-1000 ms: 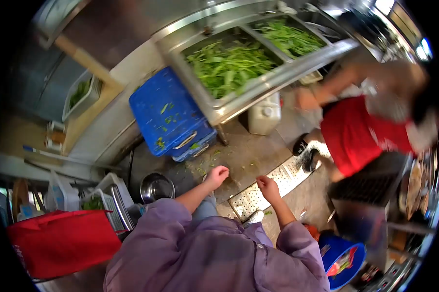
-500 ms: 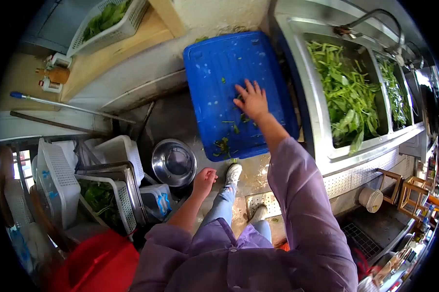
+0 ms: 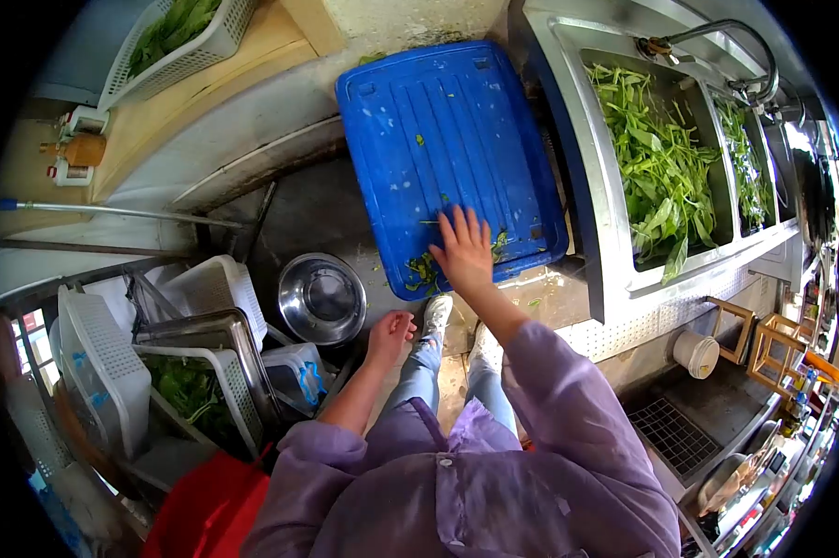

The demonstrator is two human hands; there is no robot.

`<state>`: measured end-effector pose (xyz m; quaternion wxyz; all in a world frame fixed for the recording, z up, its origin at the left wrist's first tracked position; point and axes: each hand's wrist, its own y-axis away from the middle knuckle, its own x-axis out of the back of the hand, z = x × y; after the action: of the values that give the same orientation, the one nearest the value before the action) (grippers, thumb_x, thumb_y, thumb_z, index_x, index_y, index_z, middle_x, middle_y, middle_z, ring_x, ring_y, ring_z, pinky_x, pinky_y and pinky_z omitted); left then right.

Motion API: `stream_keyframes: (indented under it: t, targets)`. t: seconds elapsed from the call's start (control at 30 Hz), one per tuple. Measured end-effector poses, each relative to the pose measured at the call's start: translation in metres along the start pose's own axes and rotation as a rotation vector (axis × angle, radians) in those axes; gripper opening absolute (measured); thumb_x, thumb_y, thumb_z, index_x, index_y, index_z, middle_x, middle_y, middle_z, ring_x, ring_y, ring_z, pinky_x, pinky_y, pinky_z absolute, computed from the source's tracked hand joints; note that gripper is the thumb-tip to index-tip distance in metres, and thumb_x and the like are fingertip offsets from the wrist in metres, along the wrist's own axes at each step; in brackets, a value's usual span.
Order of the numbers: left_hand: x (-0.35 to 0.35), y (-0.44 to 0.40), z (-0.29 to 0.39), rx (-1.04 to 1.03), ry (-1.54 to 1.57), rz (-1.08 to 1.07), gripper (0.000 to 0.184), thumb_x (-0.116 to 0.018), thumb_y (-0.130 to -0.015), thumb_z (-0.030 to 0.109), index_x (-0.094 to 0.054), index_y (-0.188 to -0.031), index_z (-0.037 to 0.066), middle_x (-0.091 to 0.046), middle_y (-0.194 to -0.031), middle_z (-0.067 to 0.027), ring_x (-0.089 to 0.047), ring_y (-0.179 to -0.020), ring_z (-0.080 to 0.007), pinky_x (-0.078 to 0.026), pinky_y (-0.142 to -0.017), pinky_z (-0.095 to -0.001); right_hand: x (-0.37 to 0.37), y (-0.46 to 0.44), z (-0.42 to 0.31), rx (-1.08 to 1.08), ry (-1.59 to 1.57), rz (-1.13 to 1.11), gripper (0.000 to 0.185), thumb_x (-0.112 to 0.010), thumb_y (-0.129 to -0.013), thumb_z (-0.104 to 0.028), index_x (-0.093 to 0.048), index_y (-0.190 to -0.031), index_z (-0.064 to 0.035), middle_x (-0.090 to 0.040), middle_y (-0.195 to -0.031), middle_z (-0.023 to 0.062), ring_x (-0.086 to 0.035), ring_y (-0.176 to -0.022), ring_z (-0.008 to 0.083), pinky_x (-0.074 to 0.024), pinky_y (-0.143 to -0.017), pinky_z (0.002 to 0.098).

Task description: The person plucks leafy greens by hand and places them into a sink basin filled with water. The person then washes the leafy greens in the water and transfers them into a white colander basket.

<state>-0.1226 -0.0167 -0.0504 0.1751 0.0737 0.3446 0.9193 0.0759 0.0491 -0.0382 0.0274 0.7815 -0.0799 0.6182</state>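
A blue plastic lid (image 3: 419, 130), scattered with green leaf scraps, lies in front of me. On its near part my right hand (image 3: 466, 251) rests palm down, fingers spread, with nothing in its grasp. More leaf bits (image 3: 424, 274) cluster by the lid's near edge, just left of that hand. My left hand (image 3: 391, 337) hangs lower down, off the lid, its fingers curled in and no object visible in them. Nearest to it stands a shiny metal bowl (image 3: 294, 298) on the floor to the left.
At right, a steel sink (image 3: 614, 232) holds leafy green stems (image 3: 661, 158) under a faucet (image 3: 717, 33). White plastic baskets (image 3: 112, 372), one with greens, crowd the left side. Another basket of leaves (image 3: 173, 37) sits on a wooden ledge (image 3: 205, 93). A pale bucket (image 3: 696, 353) stands at right.
My right hand has swept down the lid towards me, and the leaf scraps near the close edge have shifted. My left hand stays curled in nearly the same place.
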Motion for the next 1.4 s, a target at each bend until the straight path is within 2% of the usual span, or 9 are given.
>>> stream_keyframes:
  t: [0.33,0.5,0.6,0.77,0.93,1.0,1.1,1.2,1.4]
  targets:
    - [-0.002,0.004,0.000,0.039,-0.004,-0.018,0.020,-0.047,-0.087,0.022,-0.056,-0.090,0.004,-0.058,-0.071,-0.0018,-0.050,-0.057,-0.0061,-0.040,-0.051,-0.0189,-0.004,0.054,0.009,0.417,-0.035,-0.149,0.050,-0.055,-0.075,-0.037,-0.049,-0.115,-0.0069,-0.037,-0.128,0.0099,-0.034,-0.118,0.0274,-0.0229,-0.098,0.0461]
    - [-0.005,0.003,-0.003,0.030,0.003,-0.023,0.021,-0.047,-0.087,0.023,-0.056,-0.089,0.004,-0.058,-0.071,-0.0018,-0.050,-0.057,-0.0062,-0.039,-0.052,-0.0187,0.005,0.029,0.041,-0.195,0.042,0.123,0.057,-0.054,-0.075,-0.040,-0.043,-0.119,-0.0054,-0.036,-0.127,0.0181,-0.033,-0.116,0.0373,-0.0258,-0.096,0.0477]
    - [-0.004,0.007,-0.003,0.051,0.036,-0.022,0.024,-0.045,-0.088,0.025,-0.056,-0.089,0.004,-0.058,-0.071,-0.0018,-0.050,-0.056,-0.0063,-0.040,-0.052,-0.0188,-0.018,0.038,0.021,-0.367,0.071,0.131,0.062,-0.053,-0.076,-0.044,-0.040,-0.121,-0.0048,-0.034,-0.126,0.0235,-0.032,-0.115,0.0427,-0.0259,-0.096,0.0477]
    - [-0.002,0.017,-0.006,0.071,-0.001,0.004,0.027,-0.044,-0.088,0.028,-0.056,-0.088,0.004,-0.059,-0.071,-0.0024,-0.050,-0.056,-0.0064,-0.040,-0.052,-0.0191,-0.018,0.059,-0.056,-0.290,-0.036,0.004,0.069,-0.053,-0.075,-0.046,-0.036,-0.124,-0.0006,-0.033,-0.127,0.0235,-0.032,-0.115,0.0405,-0.0274,-0.097,0.0426]
    - [0.010,0.025,-0.013,0.064,-0.038,0.017,0.029,-0.043,-0.088,0.030,-0.055,-0.088,0.004,-0.059,-0.072,-0.0040,-0.052,-0.057,-0.0073,-0.040,-0.052,-0.0192,-0.032,0.070,-0.074,-0.084,-0.006,-0.116,0.054,-0.053,-0.076,-0.027,-0.040,-0.119,0.0028,-0.037,-0.125,0.0207,-0.037,-0.113,0.0333,-0.0297,-0.095,0.0402]
    - [0.014,0.028,-0.017,0.066,-0.047,0.024,0.030,-0.042,-0.089,0.031,-0.055,-0.089,0.004,-0.059,-0.074,-0.0054,-0.053,-0.058,-0.0080,-0.041,-0.052,-0.0193,-0.028,0.072,-0.062,-0.012,0.026,-0.028,0.042,-0.051,-0.073,-0.018,-0.048,-0.111,0.0002,-0.044,-0.118,0.0166,-0.045,-0.104,0.0281,-0.0356,-0.088,0.0368]
    - [0.018,0.031,-0.019,0.057,-0.043,0.040,0.030,-0.043,-0.088,0.031,-0.055,-0.089,0.004,-0.059,-0.073,-0.0053,-0.053,-0.058,-0.0080,-0.041,-0.053,-0.0191,-0.022,0.066,-0.040,0.244,-0.252,0.077,0.012,-0.048,-0.068,-0.012,-0.053,-0.077,-0.0062,-0.048,-0.082,0.0071,-0.049,-0.079,0.0222,-0.0404,-0.069,0.0330]
    - [0.019,0.033,-0.019,0.087,-0.035,0.052,0.029,-0.044,-0.088,0.030,-0.055,-0.089,0.004,-0.059,-0.073,-0.0052,-0.054,-0.058,-0.0080,-0.042,-0.053,-0.0190,-0.025,0.054,-0.023,0.334,-0.378,0.019,0.010,-0.049,-0.068,-0.012,-0.053,-0.076,-0.0079,-0.048,-0.080,0.0068,-0.049,-0.079,0.0222,-0.0404,-0.069,0.0329]
    - [0.018,0.033,-0.021,0.052,0.007,0.038,0.027,-0.046,-0.087,0.030,-0.056,-0.089,0.004,-0.059,-0.074,-0.0053,-0.054,-0.059,-0.0088,-0.042,-0.053,-0.0193,-0.029,0.021,-0.013,0.216,-0.438,0.031,0.008,-0.048,-0.069,-0.011,-0.054,-0.075,-0.0086,-0.049,-0.079,0.0079,-0.051,-0.079,0.0252,-0.0430,-0.067,0.0342]
